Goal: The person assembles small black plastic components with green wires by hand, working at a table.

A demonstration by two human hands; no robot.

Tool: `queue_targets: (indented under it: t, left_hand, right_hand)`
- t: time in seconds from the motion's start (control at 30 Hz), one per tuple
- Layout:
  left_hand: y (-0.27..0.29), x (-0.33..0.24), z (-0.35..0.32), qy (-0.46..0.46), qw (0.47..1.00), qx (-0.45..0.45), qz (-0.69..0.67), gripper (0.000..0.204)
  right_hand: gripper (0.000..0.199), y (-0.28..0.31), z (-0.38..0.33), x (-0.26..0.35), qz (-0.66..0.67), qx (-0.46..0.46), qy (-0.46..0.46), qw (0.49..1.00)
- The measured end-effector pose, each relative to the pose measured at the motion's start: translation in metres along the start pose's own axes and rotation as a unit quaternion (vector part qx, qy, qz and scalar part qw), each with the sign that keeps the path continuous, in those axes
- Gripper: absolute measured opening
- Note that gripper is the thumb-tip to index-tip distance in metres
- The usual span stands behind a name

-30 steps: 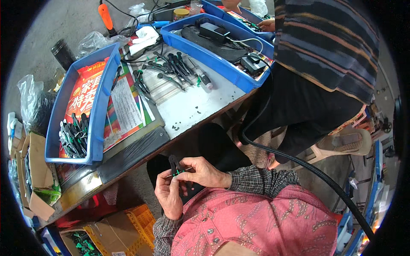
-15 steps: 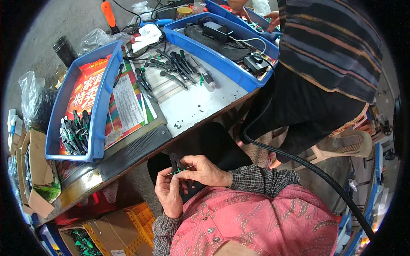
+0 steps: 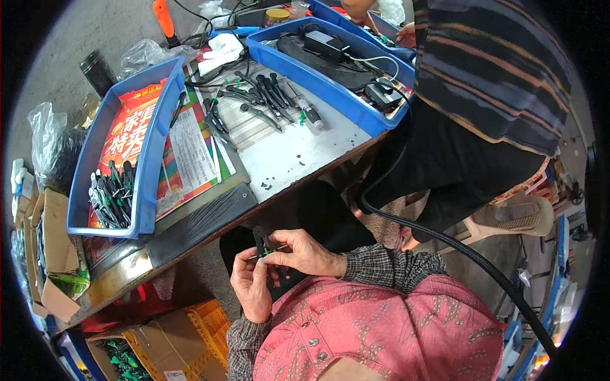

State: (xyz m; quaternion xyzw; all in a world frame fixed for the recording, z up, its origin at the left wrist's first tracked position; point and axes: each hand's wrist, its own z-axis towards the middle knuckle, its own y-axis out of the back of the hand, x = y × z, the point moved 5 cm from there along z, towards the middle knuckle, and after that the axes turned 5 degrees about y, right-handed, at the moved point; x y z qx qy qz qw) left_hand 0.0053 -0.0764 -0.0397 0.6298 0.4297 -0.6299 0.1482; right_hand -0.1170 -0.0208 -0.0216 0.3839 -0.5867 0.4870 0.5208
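Over my lap, in front of the table edge, both hands are closed on one small black plier-shaped clamp with green parts (image 3: 260, 237). My left hand (image 3: 253, 287) pinches it from the left, thumb against fingertips. My right hand (image 3: 304, 251) comes in from the right, its thumb and forefinger meeting at the green part. The clamp's black end points up past my fingers; its lower part is mostly hidden. Similar clamps (image 3: 269, 95) lie in a loose pile on the table, beside a grey-handled screwdriver (image 3: 311, 115). More clamps (image 3: 112, 195) lie in the left blue tray (image 3: 147, 190).
Another blue tray (image 3: 330, 95) holds a black power adapter (image 3: 325, 46) and cables. A person in a striped top (image 3: 489, 76) stands at the right. A thick black cable (image 3: 457, 244) crosses beside me. Below left sits a box of green parts (image 3: 127, 362).
My hands stay almost in place on the clamp, with only a slight finger shift. The other person's hands at the far tray have moved a little. The view has shifted slightly.
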Motion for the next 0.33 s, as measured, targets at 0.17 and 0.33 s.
queue_targets:
  t: [0.17, 0.33]
  left_hand:
    - [-0.0017, 0.0001, 0.0004, 0.006, 1.000, -0.001, -0.007, 0.018]
    - [0.0007, 0.0029, 0.0011, 0.003, 1.000, 0.008, -0.005, 0.019]
  right_hand:
    - [0.015, 0.0018, 0.0000, -0.0019, -0.004, -0.002, 0.010, 1.000]
    - [0.017, 0.0021, -0.0001, -0.0043, -0.009, -0.005, 0.000, 1.000]
